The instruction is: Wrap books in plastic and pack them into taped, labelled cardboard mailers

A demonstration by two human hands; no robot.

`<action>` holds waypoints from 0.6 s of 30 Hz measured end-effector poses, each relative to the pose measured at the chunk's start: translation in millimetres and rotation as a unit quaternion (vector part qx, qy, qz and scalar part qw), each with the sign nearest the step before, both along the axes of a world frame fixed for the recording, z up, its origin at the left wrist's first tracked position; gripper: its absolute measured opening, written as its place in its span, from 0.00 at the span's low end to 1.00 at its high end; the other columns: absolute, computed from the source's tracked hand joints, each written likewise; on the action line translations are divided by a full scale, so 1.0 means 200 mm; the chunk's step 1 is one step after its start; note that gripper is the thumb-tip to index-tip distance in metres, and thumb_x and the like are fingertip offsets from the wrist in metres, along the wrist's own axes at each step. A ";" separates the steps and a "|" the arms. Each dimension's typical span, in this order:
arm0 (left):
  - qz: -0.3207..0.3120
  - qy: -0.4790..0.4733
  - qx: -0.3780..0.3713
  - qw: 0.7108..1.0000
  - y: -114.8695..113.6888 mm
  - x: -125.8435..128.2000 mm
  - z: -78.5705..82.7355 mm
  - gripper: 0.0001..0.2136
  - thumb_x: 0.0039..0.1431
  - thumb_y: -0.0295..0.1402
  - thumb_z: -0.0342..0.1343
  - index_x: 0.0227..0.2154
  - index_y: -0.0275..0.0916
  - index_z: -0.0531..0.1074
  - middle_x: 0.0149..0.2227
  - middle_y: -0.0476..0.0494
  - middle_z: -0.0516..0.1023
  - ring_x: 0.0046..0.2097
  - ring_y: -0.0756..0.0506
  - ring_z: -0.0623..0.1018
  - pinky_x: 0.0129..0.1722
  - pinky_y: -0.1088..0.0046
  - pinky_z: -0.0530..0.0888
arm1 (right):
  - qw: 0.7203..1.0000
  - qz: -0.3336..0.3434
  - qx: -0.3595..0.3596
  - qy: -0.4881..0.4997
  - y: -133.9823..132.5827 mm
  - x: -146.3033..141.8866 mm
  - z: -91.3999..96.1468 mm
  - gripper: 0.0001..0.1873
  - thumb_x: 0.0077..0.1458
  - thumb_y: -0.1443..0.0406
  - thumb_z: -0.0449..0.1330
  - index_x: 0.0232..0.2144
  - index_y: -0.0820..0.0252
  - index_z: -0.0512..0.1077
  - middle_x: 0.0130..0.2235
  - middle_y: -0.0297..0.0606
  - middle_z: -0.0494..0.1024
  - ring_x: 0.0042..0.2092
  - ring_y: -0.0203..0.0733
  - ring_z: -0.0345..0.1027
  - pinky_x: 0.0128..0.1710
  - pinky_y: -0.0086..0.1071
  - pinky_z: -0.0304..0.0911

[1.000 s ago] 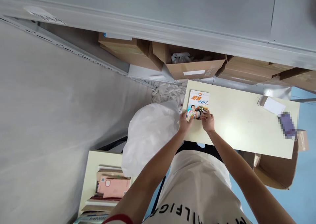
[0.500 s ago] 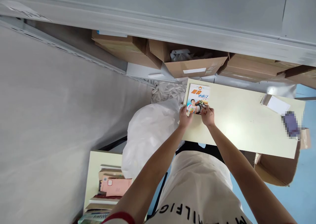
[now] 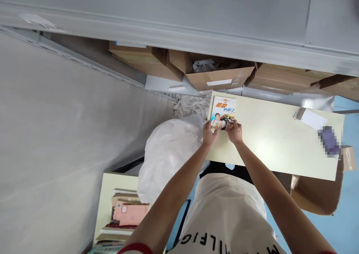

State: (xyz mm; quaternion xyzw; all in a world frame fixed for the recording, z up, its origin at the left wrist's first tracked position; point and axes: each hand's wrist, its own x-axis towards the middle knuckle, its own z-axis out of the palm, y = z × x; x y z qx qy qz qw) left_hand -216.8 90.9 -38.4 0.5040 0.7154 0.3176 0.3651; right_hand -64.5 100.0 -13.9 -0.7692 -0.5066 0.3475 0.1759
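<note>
Left end of cream rectangular tabletop (image 3: 280, 145): glossy white-and-blue paperback (image 3: 223, 112), lower corners partly covered by left hand (image 3: 209, 135) and right hand (image 3: 235, 133); smallest print illegible. Tabletop's right end: purple oblong object (image 3: 329, 140), pixelated, unidentifiable. Below that end: brown cardboard carton (image 3: 318, 198), partly hidden. Left of and nearer than tabletop: pink-and-tan book pile (image 3: 131, 213), cut by view's bottom edge.

Wears a loose, creased white top (image 3: 230, 205) with black block capitals (image 3: 203, 239) across its near part, shows a curved red band (image 3: 136, 247) on the left sleeve, and leaves both forearms (image 3: 182, 183) bare
</note>
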 end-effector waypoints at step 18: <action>-0.224 -0.031 0.288 0.930 0.55 0.72 1.06 0.11 0.58 0.34 0.56 0.44 0.42 0.75 0.48 0.41 0.76 0.52 0.41 0.76 0.54 0.59 0.74 | 0.951 -0.074 0.290 0.078 0.37 1.24 1.13 0.26 0.51 0.49 0.61 0.47 0.59 0.71 0.44 0.46 0.75 0.39 0.45 0.71 0.39 0.44 0.71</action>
